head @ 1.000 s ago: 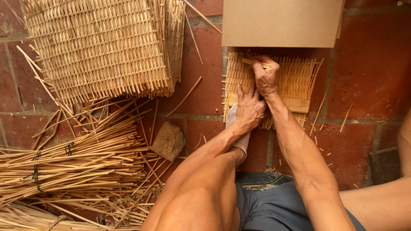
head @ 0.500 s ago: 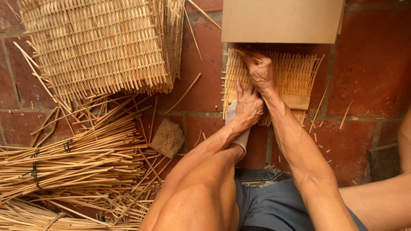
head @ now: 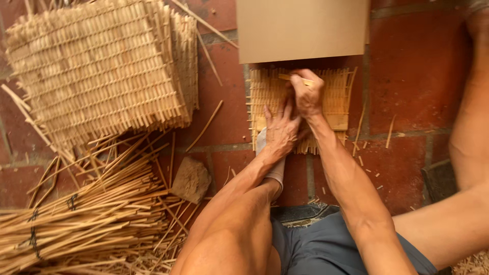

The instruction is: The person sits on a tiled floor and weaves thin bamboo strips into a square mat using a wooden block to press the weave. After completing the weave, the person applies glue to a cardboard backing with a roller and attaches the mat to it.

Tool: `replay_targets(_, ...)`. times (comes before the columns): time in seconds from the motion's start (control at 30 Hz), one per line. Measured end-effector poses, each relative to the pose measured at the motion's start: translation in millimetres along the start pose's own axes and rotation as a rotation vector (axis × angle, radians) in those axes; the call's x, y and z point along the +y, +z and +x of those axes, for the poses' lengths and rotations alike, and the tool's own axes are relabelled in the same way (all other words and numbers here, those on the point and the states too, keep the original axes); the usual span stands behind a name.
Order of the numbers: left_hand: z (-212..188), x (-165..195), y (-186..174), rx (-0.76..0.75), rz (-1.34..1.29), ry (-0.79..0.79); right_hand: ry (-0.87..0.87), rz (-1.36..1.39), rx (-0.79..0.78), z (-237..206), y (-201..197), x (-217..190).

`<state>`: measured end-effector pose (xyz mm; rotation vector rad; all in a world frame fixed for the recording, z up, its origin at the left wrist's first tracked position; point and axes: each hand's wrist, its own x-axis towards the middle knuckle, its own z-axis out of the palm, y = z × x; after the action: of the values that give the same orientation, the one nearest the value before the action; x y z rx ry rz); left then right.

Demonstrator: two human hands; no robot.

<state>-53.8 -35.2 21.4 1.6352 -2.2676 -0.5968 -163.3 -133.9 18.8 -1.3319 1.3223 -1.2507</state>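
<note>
The right hand [head: 308,94] is clenched around a thin bamboo strip [head: 295,79], holding it across the upper part of a small woven mat [head: 336,97] that lies on the red brick floor [head: 407,66]. The left hand [head: 280,127] lies flat with fingers spread, pressing on the mat's lower middle, just below the right hand and grasping nothing. A plain board [head: 303,28] covers the mat's far edge. Well to the left of the mat sits a stack of finished woven mats [head: 97,71]. Nearer the person than that stack, a tied bundle of bamboo sticks [head: 76,219] lies on the bricks, a small stone [head: 191,178] between bundle and mat
</note>
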Motion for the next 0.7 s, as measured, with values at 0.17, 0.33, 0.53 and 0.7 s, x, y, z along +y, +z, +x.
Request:
replay_targets(0.17, 11.4, 13.9, 0.6, -0.071, 0.014, 0.046, 0.030, -0.121, 0.240, -10.0, -103.0, -0.8)
replay_targets(0.33, 32.8, 32.5, 16.9, -0.169, 0.044, 0.196, -0.006, -0.273, 0.162, -9.0, -125.0, 6.5)
replay_targets(0.53, 34.2, 35.5, 21.1, -0.215, 0.111, 0.163, 0.079, -0.210, 0.081, -4.3, -118.5, 4.9)
replay_targets(0.7, 35.2, 35.0, 26.3, -0.240, 0.121, 0.150, 0.116, -0.197, 0.082, -4.4, -124.7, 16.3)
